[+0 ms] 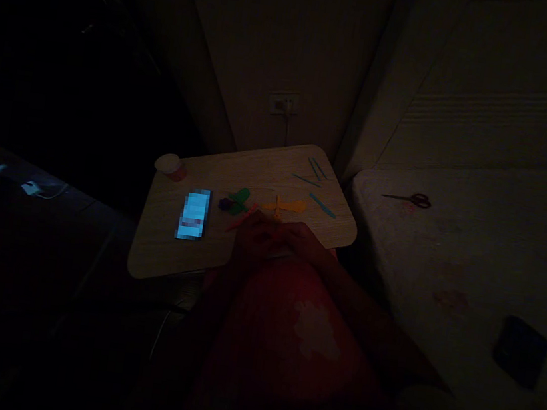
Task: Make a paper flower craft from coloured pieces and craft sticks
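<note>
Dim light blurs most detail. My left hand [252, 234] and my right hand [303, 241] meet at the front edge of a small wooden table [238, 167]. Both have curled fingers, closed around something small that I cannot make out. Just beyond them lies a yellow-orange piece [296, 205] shaped like a cross. Left of it are a green leaf-like piece [240, 199] and a dark purple lump [224, 204]. A pinkish-red pointed piece [234, 225] rests beside my left hand, partly covered by it.
A lit phone [193, 215] lies on the table's left side, near a paper cup [171, 167]. Thin blue-green sticks [317, 169] and a blue modelling tool [322, 205] lie at the right. Scissors [418, 200] and a dark object [521, 351] rest on the pale surface beyond.
</note>
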Motion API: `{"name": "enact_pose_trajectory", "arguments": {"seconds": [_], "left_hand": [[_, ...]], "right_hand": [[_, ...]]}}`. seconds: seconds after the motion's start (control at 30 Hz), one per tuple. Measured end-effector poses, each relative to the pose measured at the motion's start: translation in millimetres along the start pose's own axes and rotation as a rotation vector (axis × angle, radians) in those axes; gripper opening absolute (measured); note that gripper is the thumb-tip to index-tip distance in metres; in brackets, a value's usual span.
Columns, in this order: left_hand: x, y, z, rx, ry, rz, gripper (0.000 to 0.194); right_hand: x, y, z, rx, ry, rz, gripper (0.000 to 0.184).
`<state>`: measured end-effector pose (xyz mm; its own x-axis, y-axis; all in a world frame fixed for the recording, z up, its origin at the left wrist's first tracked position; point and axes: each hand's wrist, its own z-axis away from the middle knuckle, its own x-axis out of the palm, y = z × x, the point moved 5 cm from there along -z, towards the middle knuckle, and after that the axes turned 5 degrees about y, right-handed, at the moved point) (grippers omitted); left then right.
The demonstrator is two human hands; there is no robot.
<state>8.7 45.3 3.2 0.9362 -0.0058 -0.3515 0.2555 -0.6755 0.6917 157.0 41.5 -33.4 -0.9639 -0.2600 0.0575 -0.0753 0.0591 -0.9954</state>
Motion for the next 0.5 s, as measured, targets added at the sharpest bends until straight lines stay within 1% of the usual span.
{"name": "enact_pose_trajectory", "arguments": {"seconds": [0.1, 0.17, 0.37, 0.5], "left_hand": [[0.0, 2.3, -0.7, 0.009, 0.029, 0.023, 0.016], [-0.4, 3.1, -1.0, -0.002, 0.032, 0.014, 0.017], [-0.1, 4.4, -0.6, 0.008, -0.068, 0.005, 0.031], [-0.4, 3.2, 1.0, 0.019, -0.075, 0.052, 0.03]], "right_hand": [[1.3, -2.0, -0.6, 0.002, -0.031, -0.039, 0.042], [1.0, -1.8, -0.7, 0.003, -0.021, -0.07, 0.037], [-5.2, -1.1, -0.4, 0.003, 0.106, -0.128, 0.033], [-6.0, -3.3, 0.9, -0.005, 0.074, -0.155, 0.029]]}}
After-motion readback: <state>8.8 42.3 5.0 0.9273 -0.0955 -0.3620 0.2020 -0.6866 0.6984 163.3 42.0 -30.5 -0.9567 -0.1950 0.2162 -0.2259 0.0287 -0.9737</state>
